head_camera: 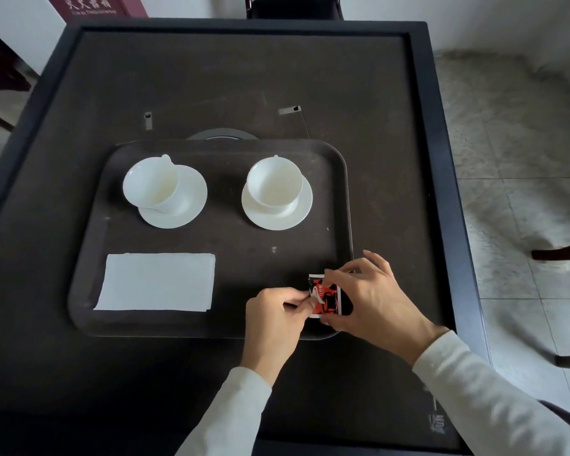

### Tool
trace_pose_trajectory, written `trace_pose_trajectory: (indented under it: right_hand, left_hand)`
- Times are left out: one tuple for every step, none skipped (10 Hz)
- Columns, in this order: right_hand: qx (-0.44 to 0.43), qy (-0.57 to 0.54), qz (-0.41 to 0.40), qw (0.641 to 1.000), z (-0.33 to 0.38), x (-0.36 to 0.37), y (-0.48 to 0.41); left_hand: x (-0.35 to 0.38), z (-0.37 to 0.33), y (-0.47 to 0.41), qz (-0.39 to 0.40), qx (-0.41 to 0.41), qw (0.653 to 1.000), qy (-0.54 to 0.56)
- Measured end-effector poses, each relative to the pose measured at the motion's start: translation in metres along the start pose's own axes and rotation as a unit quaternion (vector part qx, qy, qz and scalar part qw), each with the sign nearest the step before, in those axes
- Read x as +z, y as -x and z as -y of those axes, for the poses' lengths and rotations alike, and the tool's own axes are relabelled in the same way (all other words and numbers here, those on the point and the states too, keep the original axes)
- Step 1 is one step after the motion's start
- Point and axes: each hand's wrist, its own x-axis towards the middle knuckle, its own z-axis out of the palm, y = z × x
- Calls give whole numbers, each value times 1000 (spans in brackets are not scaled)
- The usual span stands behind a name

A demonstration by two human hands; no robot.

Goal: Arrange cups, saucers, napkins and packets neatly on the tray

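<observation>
Both hands are closed on the packet (324, 296): left hand (273, 311) pinching its left edge, right hand (366, 297) clasped over its right side. Between the fingertips it is held upright-long, at the tray's (89, 225) near right corner.

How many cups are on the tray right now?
2. The left cup sits tilted on its saucer at the tray's far left; the right cup stands upright on its saucer at the far right. None appear hidden.
</observation>
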Motion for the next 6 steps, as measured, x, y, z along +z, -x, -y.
trace_pose_trajectory:
  right_hand:
    - [-2, 2, 4, 1000, 1, -1, -1]
    - [-5, 2, 1, 1000, 1, -1, -2]
    - [-7, -2, 0, 1000, 1, -2, -2]
    - [-9, -11, 11, 1000, 1, -3, -3]
    - [-14, -23, 12, 1000, 3, -7, -3]
    - [4, -39, -18, 999, 6, -8, -1]
  left_hand:
    - [0, 1, 0, -2, 4, 1000, -7]
    - [1, 3, 0, -1, 10, 1000, -12]
    - [0, 3, 0, 8, 5, 1000, -15]
    - [-2, 1, -2, 21, -3, 999, -24]
    - [-5, -1, -4, 33, 3, 999, -38]
    - [-13, -5, -1, 16, 0, 999, -50]
